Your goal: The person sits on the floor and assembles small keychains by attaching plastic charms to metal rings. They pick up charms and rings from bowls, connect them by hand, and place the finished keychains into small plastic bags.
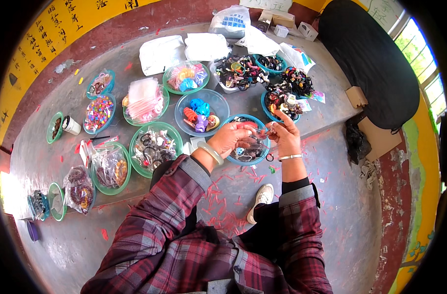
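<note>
Both my hands are raised over a blue basin that holds dark hair ties and small pieces. My left hand, with a pale bangle at the wrist, has its fingers pinched together. Facing it, my right hand also pinches thumb against fingers, and a thin bracelet circles that wrist. Something small and partly see-through seems to be between the fingertips, too small to name. Just beyond my right hand is a basin of hair ties with charms. A clear basin with bright blue, orange and purple pieces lies beyond my left hand.
Green bowls of bagged items and a stack of clear bags stand to the left. A white cup lies beside bowls of beads. White bags line the back. Red scraps litter the lower floor near my shoe.
</note>
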A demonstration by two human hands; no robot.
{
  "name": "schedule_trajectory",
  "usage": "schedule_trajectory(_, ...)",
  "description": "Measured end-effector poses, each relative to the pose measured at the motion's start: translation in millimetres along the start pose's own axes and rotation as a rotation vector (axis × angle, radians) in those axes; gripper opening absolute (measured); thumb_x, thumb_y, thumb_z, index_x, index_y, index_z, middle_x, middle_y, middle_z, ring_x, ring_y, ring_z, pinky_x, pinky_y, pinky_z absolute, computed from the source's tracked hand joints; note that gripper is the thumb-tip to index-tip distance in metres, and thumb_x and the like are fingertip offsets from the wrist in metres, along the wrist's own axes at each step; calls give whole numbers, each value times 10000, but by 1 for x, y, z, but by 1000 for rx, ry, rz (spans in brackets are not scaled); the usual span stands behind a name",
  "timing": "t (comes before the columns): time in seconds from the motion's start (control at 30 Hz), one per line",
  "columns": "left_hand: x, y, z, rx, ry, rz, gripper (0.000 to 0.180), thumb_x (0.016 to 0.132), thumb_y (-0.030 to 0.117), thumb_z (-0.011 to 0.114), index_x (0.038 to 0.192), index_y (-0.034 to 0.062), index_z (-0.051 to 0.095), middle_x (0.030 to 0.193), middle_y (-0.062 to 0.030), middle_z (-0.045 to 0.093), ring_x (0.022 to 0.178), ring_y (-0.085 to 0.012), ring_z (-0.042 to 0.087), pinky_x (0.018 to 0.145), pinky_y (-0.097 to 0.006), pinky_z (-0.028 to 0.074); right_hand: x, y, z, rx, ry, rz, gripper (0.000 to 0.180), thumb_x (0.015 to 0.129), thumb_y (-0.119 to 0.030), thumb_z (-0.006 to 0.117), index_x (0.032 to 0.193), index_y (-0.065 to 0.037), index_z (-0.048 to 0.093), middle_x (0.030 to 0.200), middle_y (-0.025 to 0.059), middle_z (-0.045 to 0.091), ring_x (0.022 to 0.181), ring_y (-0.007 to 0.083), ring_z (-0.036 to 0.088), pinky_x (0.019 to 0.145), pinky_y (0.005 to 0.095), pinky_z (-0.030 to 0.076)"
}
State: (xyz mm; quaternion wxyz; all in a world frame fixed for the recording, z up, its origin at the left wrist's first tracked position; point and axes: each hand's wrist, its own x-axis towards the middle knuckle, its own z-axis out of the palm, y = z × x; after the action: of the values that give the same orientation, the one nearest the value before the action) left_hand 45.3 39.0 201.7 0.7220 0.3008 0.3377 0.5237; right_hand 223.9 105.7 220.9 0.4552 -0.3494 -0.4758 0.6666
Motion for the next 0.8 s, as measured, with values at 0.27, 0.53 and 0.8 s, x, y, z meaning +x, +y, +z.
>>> schedule_trajectory(0.27, -4, 8, 3, -120, -112, -29, 238, 811, 103, 535, 1031, 14, 516, 978, -63, 585, 797, -149, 611, 643, -224, 501, -4, -10, 2, -23, -182, 57, 353, 805, 10, 477, 1157, -14, 474, 777, 76, 601, 631, 137, 575, 562, 245, 474)
schedule_trajectory(0.53, -7, 7, 8, -77, -83, -55, 161, 807, 101, 526, 941, 19, 557, 938, -70, 591, 758, -125, 593, 659, -245, 515, -2, -5, 5, -17, -158, 29, 324, 794, 64, 495, 1112, 3, 499, 841, 86, 599, 807, 190, 606, 703, 294, 518)
schedule_trajectory(0.8, -6, 9, 2, -13, -62, 17, 198, 822, 111, 529, 996, 18, 549, 981, -85, 592, 817, -137, 598, 675, -233, 488, 2, 1, 1, -82, -87, -37, 409, 763, 74, 535, 1157, -10, 469, 834, 86, 591, 714, 150, 576, 632, 273, 500)
